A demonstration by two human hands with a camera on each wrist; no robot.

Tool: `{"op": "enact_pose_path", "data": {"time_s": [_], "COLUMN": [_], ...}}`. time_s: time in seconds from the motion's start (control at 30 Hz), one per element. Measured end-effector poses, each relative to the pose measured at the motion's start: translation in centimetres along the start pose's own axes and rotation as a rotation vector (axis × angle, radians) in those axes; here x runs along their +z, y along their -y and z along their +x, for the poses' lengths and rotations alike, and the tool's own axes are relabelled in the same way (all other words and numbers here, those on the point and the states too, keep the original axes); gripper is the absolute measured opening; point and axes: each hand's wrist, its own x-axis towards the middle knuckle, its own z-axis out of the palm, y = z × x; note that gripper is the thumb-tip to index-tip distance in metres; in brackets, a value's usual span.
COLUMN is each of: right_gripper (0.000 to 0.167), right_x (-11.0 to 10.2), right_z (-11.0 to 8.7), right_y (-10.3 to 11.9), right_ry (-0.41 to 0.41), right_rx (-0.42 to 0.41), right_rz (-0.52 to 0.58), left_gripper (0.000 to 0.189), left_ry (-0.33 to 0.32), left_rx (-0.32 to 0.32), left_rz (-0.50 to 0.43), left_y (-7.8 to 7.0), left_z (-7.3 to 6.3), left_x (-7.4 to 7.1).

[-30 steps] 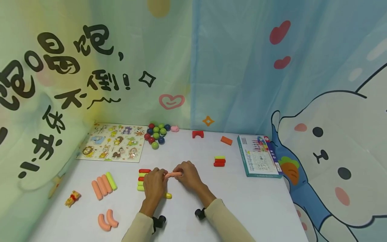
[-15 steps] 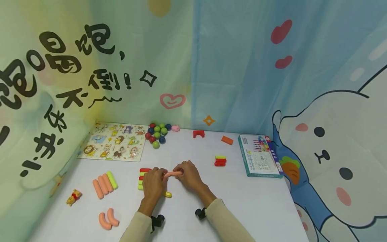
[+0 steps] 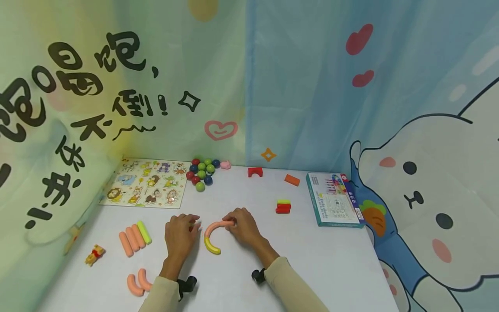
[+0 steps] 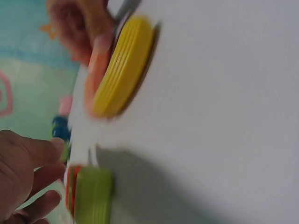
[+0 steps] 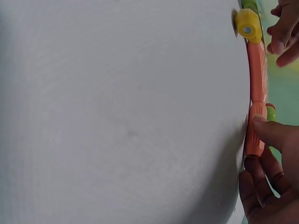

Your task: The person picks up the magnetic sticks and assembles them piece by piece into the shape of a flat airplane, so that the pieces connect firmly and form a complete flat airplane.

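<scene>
head view, right hand (image 3: 243, 227): thumb and fingers pinch one pink end of the pink-and-yellow arc (image 3: 207, 233), whose yellow end curves back towards the person.
head view, left hand (image 3: 180, 234): apart from the arc, just to its left, fingers loosely bent and gripping nothing.
head view, straight sticks (image 3: 131, 239): three pink and one green side by side, farther left.
left wrist view, green stick (image 4: 93, 196): close to the left hand's fingertips; touching or not, i cannot tell.
right wrist view, arc: two pink segments joined end to end, yellow segment (image 5: 247, 22) farthest from the right hand.
</scene>
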Motion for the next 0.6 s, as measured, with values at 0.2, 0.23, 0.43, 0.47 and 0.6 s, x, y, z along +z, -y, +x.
{"op": "enact_pose_path", "data": {"time_s": [0.2, 0.23, 0.43, 0.47, 0.6], "right_gripper": [0.018, 0.018, 0.018, 0.018, 0.018], "right_x": [0.0, 0.0, -0.1, -0.1, -0.1], "right_z": [0.0, -0.1, -0.2, -0.2, -0.2], "right_y": [-0.2, -0.2, -0.1, -0.1, 0.0], "right_ry": [-0.007, -0.008, -0.002, 0.000, 0.004], "right_rx": [0.002, 0.001, 0.003, 0.008, 0.019], "right_rz": [0.010, 0.010, 0.014, 0.015, 0.026], "left_gripper": [0.023, 0.022, 0.018, 0.017, 0.018], "left_ry": [0.101, 0.132, 0.349, 0.377, 0.450], "left_rx": [-0.049, -0.045, -0.067, -0.082, -0.123], "left_rz": [0.013, 0.018, -0.034, -0.049, -0.089], "left_y": [2.5, 2.9, 4.1, 4.2, 4.4], "left_z": [2.0, 2.3, 3.7, 3.9, 4.6], "left_x": [-1.7, -1.9, -2.5, -2.6, -2.7]}}
